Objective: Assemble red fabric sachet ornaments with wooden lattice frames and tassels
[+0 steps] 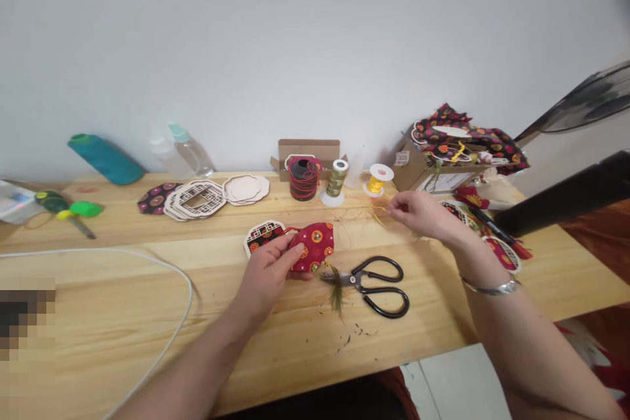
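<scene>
Between the thumb and fingers of my left hand [270, 269] is a red patterned fabric piece [315, 246] with a green tassel [336, 292] hanging from its lower right corner. Behind that hand lies a white-framed ornament [262, 235] with dark fabric. Black-handled scissors [377, 283] rest on the table just right of the fabric, handles to the right. My right hand [411, 211] is raised at the right, its fingers pinched near a yellow cord [378, 215] and fine threads; what exactly they hold is too small to tell.
Spools of red cord [303, 180], olive thread [336, 180] and yellow cord [377, 180] stand along the back. A cardboard box [418, 170] with fabrics is at the right. Lattice frames [199, 199] lie back left; a white cable [184, 308] curves across the left.
</scene>
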A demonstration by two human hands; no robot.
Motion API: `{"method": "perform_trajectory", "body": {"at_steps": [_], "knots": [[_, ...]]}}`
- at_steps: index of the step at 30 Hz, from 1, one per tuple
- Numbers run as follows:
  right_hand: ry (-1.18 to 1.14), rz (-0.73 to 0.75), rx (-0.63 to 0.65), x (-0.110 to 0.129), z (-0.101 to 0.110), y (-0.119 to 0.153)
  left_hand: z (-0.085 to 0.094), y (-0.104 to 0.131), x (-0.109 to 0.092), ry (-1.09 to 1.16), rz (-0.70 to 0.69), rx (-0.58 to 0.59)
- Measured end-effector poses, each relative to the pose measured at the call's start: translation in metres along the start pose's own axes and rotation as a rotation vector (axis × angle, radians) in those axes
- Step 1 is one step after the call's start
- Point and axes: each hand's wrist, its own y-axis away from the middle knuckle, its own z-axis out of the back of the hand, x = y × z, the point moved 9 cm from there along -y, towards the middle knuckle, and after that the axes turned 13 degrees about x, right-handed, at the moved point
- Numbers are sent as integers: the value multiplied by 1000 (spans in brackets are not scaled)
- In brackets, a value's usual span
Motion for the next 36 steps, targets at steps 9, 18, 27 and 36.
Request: {"method": "perform_trajectory", "body": {"at_steps": [9, 18, 27, 36], "knots": [[277, -114, -69, 16, -4, -13, 2, -2, 3, -4, 8, -6], [272, -86, 9, 34, -21, -48, 6, -2, 1, -25, -5, -21], [-366, 89, -443, 23, 68, -12, 4, -1, 0, -6, -17, -27], [-765, 412, -425, 62, 81, 15, 4, 0, 0, 13, -25, -47]]}}
